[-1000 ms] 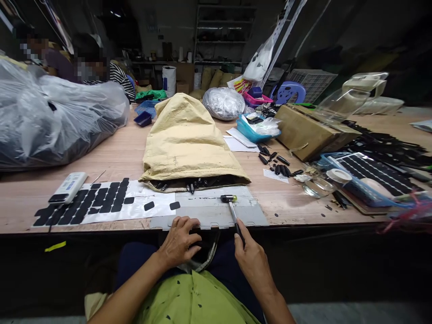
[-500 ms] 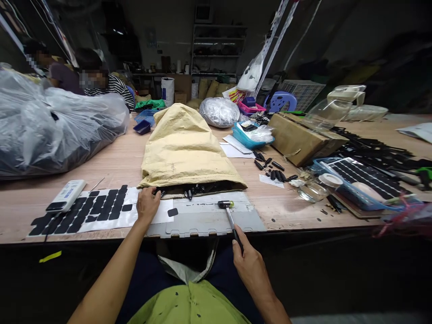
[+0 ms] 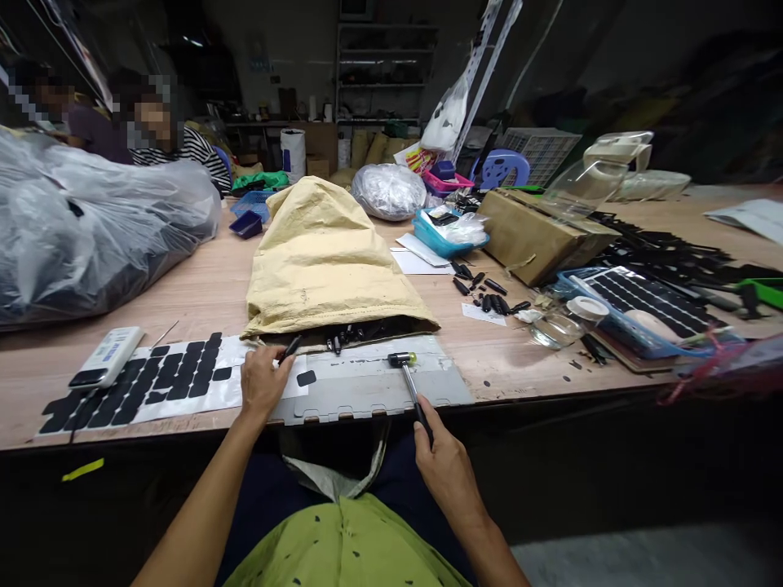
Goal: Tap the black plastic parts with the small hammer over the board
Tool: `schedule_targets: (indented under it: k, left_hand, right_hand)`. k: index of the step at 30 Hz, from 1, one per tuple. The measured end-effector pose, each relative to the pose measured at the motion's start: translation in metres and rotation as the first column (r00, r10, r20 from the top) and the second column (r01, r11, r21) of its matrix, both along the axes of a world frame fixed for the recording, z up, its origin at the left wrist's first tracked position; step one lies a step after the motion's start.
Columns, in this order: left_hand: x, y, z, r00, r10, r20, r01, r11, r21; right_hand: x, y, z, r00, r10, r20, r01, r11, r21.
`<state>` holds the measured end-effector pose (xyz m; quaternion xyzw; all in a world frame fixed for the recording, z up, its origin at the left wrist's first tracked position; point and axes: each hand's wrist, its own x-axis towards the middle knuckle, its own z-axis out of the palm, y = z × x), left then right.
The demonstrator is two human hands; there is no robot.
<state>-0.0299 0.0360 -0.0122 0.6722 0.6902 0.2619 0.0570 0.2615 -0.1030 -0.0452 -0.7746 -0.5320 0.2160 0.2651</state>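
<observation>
My left hand point(image 3: 264, 381) pinches a small black tubular handle piece point(image 3: 291, 349) just in front of the mouth of a yellow woven sack point(image 3: 336, 261). More black pieces point(image 3: 338, 337) with shiny ends lie in the sack's opening. A mallet point(image 3: 409, 375) with a black and yellow-green head is in my right hand point(image 3: 445, 456), its fingers wrapped round the black grip. The mallet's head hovers over or rests on a grey board point(image 3: 373, 391); I cannot tell which. One black rounded sticker point(image 3: 306, 378) lies on white paper beside my left hand.
Sheets of black stickers point(image 3: 177, 375) and a white device point(image 3: 108, 359) lie at left, below a large plastic bag point(image 3: 103, 236). At right are loose black handles point(image 3: 494, 303), a cardboard box point(image 3: 538, 232) and a blue basket point(image 3: 566, 281). Two people sit at far left.
My left hand has drawn back from the sack's mouth with a black handle piece now showing in its fingers. My right hand still holds the mallet. The whole view has shifted slightly.
</observation>
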Motion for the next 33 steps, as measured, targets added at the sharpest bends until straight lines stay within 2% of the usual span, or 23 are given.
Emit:
schedule_targets:
  k: [2,5,8,12,17,22,26,33]
  left_hand:
    - [0.014,-0.012,-0.001,0.991,-0.129,0.038,0.129,0.992,0.001]
    - [0.038,-0.023,-0.005,0.942,-0.326,0.081,0.330,0.943,-0.045]
    - [0.055,-0.025,-0.012,0.905,-0.415,0.094,0.423,0.902,-0.090]
    - [0.060,-0.023,-0.021,0.900,-0.426,0.097,0.433,0.898,-0.073]
    - [0.056,-0.022,-0.025,0.895,-0.423,0.139,0.434,0.899,-0.058]
    - [0.056,-0.022,-0.023,0.892,-0.418,0.174,0.434,0.898,-0.071]
    - [0.056,-0.022,-0.022,0.889,-0.424,0.173,0.443,0.893,-0.086]
    - [0.056,-0.021,-0.024,0.889,-0.422,0.179,0.443,0.892,-0.093]
  right_hand:
    - [0.000,0.000,0.001,1.000,-0.004,-0.008,0.004,1.000,-0.009]
    - [0.000,0.001,0.001,1.000,-0.005,-0.026,0.005,1.000,-0.013]
    - [0.001,0.001,-0.003,0.999,0.015,-0.040,-0.013,0.998,0.058]
    - [0.005,0.002,-0.008,0.998,0.035,-0.047,-0.026,0.984,0.174]
    - [0.003,-0.004,0.000,0.988,0.058,-0.143,-0.028,0.979,0.201]
    - [-0.014,-0.015,0.012,0.954,0.216,-0.207,-0.160,0.953,0.258]
    - [-0.028,-0.016,0.013,0.918,0.343,-0.198,-0.282,0.917,0.283]
    - [-0.039,-0.016,0.007,0.906,0.398,-0.143,-0.339,0.885,0.319]
